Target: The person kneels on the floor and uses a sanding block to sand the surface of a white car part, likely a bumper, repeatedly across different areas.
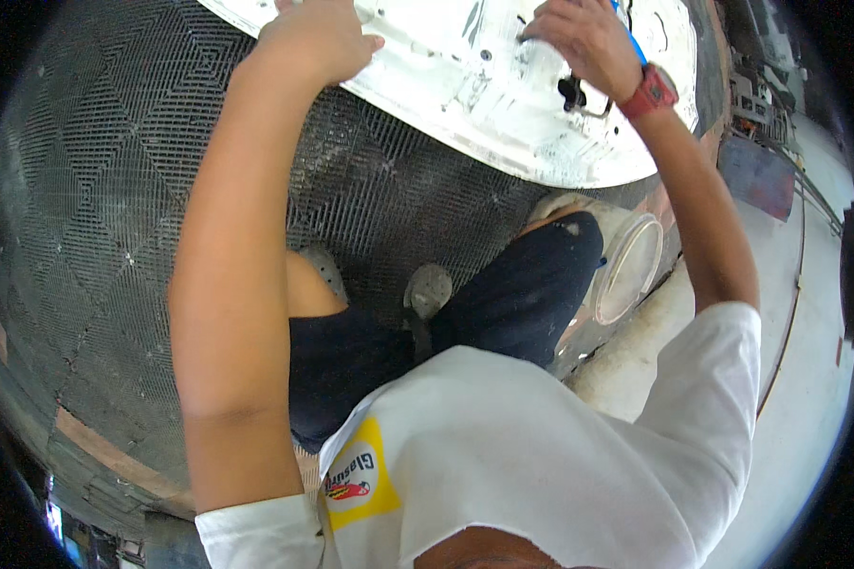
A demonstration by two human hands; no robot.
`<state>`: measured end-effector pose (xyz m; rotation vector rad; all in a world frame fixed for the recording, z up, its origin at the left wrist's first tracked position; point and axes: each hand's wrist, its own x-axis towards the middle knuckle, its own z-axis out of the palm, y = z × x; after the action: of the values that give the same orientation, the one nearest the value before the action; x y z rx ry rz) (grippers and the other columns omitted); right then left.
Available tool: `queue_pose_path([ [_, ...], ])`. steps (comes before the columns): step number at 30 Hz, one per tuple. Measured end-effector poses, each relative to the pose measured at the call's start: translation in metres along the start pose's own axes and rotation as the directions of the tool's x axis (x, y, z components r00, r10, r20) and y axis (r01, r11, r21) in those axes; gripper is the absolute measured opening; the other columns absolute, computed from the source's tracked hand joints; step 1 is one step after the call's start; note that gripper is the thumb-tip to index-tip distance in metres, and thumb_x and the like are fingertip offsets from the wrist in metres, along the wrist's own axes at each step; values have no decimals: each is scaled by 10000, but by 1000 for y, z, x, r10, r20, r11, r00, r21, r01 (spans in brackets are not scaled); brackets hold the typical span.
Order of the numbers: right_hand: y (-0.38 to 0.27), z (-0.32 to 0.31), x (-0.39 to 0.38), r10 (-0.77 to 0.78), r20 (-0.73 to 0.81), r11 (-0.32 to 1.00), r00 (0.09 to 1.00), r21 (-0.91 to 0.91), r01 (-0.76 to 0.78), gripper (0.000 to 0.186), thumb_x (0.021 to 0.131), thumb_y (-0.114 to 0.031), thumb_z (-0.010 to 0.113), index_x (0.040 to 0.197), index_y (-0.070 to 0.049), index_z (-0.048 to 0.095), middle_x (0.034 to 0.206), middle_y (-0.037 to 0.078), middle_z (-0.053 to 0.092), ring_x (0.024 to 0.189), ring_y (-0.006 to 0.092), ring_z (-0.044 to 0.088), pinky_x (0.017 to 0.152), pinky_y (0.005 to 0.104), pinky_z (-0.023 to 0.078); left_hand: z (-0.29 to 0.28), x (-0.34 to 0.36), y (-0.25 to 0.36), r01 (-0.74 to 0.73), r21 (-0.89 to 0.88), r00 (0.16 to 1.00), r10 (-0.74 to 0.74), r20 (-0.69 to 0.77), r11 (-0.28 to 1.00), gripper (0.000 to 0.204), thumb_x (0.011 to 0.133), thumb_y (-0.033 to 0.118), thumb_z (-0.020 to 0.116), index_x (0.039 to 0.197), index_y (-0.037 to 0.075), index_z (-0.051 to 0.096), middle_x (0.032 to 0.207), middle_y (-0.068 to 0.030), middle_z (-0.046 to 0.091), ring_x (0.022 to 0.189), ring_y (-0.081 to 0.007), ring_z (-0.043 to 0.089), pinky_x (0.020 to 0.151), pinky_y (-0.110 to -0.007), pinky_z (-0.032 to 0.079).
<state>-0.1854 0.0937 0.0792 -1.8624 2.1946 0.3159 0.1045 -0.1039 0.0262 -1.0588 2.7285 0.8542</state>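
A large white-painted panel with holes, ribs and a curved edge, like a vehicle body panel, lies across the top of the view. Over its near left edge is my left hand, thumb stretched out to the side; its other fingers are mostly cut off by the frame. My right hand, with a red watch at the wrist, is over the panel's right part. Its fingers are bent and together, and what they hold, if anything, is hidden. A blue strip-like thing shows beside that hand. Below it sits a black bracket.
Black ribbed matting covers the floor. Beside my right knee stands a pale, round-rimmed bucket. A white wall runs along the right, with a dark board and equipment farther up. My legs are bent beneath the panel's near edge.
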Motion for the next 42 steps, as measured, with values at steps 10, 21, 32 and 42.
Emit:
queue_pose_path([
  [10, -70, 30, 4, -721, -21, 680, 693, -214, 701, 228, 896, -90, 702, 1111, -152, 748, 1174, -12, 697, 1153, 219, 640, 1081, 407, 484, 32, 23, -30, -136, 233, 991, 128, 50, 963, 783, 1062, 441, 573, 1697, 21, 389, 1761, -414, 170, 1600, -696, 95, 1316, -687, 254],
  [21, -124, 98, -28, 539, -626, 778, 563, 626, -49, 218, 954, -173, 853, 1038, 11, 773, 846, 100, 761, 696, 195, 692, 699, 327, 572, 10, 19, -4, -63, 244, 986, 22, 167, 968, 779, 1019, 434, 641, 1629, -20, 472, 1754, -425, 171, 1598, -682, 151, 1326, -650, 275],
  [32, -168, 104, -3, 744, -520, 654, 420, 697, -294, 215, 924, -213, 793, 866, -25, 708, 823, 147, 714, 769, 384, 704, 724, 487, 556, 33, 19, -26, -173, 434, 980, 197, -11, 884, 841, 1030, 487, 635, 1671, -3, 397, 1728, -433, 229, 1528, -650, 357, 1236, -640, 415],
  [42, -154, 108, -7, 593, -612, 799, 523, 528, -287, 181, 929, -195, 800, 929, -37, 712, 922, 148, 721, 855, 387, 702, 766, 490, 548, 40, 24, -34, -82, 349, 993, 105, -47, 934, 1007, 1078, 570, 607, 1765, 15, 124, 1760, -435, 108, 1553, -637, 348, 1216, -638, 449],
])
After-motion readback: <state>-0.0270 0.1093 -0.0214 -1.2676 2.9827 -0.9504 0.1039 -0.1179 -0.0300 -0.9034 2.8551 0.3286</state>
